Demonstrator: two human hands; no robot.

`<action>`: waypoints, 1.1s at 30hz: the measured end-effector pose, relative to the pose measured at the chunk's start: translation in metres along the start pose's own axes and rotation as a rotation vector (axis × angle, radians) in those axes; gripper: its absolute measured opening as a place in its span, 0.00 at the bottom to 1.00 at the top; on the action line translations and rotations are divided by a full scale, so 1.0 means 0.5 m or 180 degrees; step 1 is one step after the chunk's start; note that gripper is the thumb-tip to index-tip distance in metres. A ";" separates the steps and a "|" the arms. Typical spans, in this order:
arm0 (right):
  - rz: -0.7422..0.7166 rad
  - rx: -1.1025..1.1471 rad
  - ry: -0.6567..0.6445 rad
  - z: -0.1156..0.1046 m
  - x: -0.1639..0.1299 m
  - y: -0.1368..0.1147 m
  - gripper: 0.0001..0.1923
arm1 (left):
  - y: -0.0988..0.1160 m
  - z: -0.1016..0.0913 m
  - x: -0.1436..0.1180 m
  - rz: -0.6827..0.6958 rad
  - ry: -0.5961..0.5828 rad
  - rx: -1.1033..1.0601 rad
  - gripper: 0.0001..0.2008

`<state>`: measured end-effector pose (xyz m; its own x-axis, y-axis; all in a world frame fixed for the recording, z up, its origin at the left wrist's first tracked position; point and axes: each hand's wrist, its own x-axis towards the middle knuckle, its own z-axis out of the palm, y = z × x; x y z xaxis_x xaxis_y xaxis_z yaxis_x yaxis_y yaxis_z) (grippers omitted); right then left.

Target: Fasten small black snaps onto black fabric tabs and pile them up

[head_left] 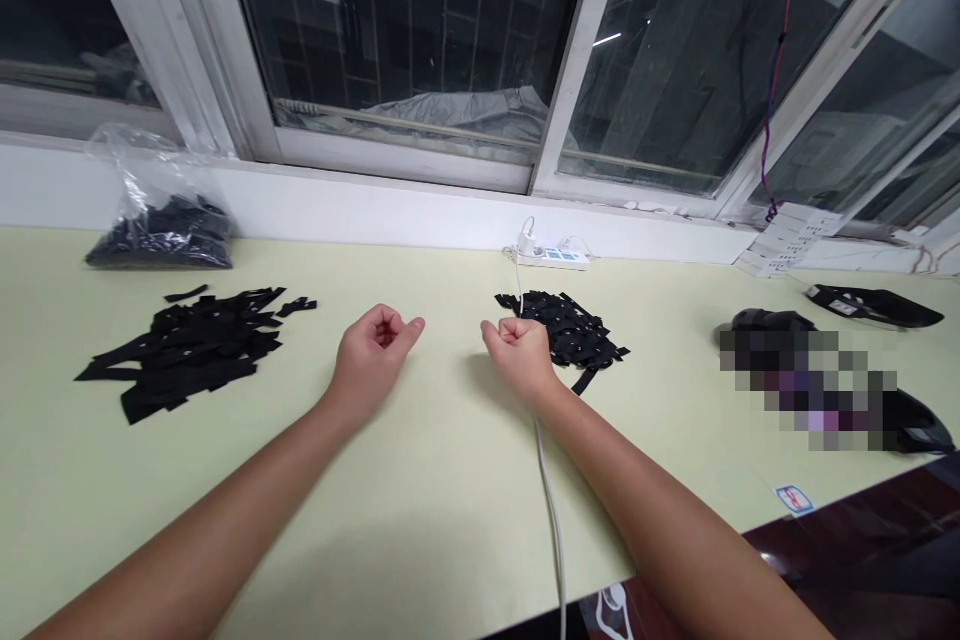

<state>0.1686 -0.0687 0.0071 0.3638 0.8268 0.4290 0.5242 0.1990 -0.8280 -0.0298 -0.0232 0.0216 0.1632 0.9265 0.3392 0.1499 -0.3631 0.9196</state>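
My left hand (375, 355) is raised over the table in a loose fist with the thumb pointing right; nothing shows inside the curled fingers. Facing it, my right hand (519, 352) is closed too, thumb toward the left, and no object is visible in it. Left of my left hand lies a heap of black fabric strips (210, 345), longer ones spreading to its left side. Just behind and right of my right hand sits a second pile of short black strips (577, 330), partly covered by that hand. Neither hand visibly grips a strip.
A clear plastic bag (169, 230) of black pieces stands at the back left. From a power strip (551, 257) a white cable (551, 500) runs under my right wrist to the front edge. Black items (874, 305), a blurred patch and stacked white boxes (791, 238) are at right.
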 end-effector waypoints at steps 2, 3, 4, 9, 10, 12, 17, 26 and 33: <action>-0.0179 -0.0211 -0.0189 0.003 -0.005 0.006 0.24 | 0.008 0.000 -0.001 -0.0132 0.0144 0.0007 0.24; -0.0244 -0.0319 -0.0269 0.002 -0.005 0.008 0.23 | 0.013 0.001 -0.001 -0.0178 0.0228 0.0069 0.27; -0.0285 -0.0407 -0.0343 -0.001 -0.004 0.011 0.23 | 0.019 0.001 0.001 -0.0202 0.0288 0.0169 0.29; -0.0267 -0.0563 -0.0494 -0.013 0.004 0.019 0.21 | 0.028 -0.070 0.049 0.0077 0.0352 0.1268 0.28; -0.0259 -0.0569 -0.0497 -0.014 0.005 0.019 0.21 | 0.020 -0.105 0.064 0.0178 0.0579 0.1686 0.25; -0.0246 -0.0576 -0.0519 -0.016 0.007 0.020 0.20 | -0.012 -0.187 0.091 0.0354 0.0933 0.2539 0.16; -0.0163 -0.0575 -0.0667 -0.016 0.007 0.022 0.20 | -0.124 -0.323 0.122 0.0015 0.1546 0.2781 0.20; -0.0177 -0.0580 -0.0671 -0.017 0.007 0.026 0.20 | -0.108 -0.281 0.107 0.0096 0.1329 0.3216 0.16; -0.0089 -0.0507 -0.0716 -0.020 0.006 0.015 0.21 | -0.039 -0.179 0.086 0.1029 0.0606 0.2683 0.13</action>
<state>0.1815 -0.0702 0.0057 0.1768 0.9217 0.3452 0.6526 0.1527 -0.7422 -0.1129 0.0324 0.0361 0.1688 0.7410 0.6500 0.7978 -0.4899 0.3513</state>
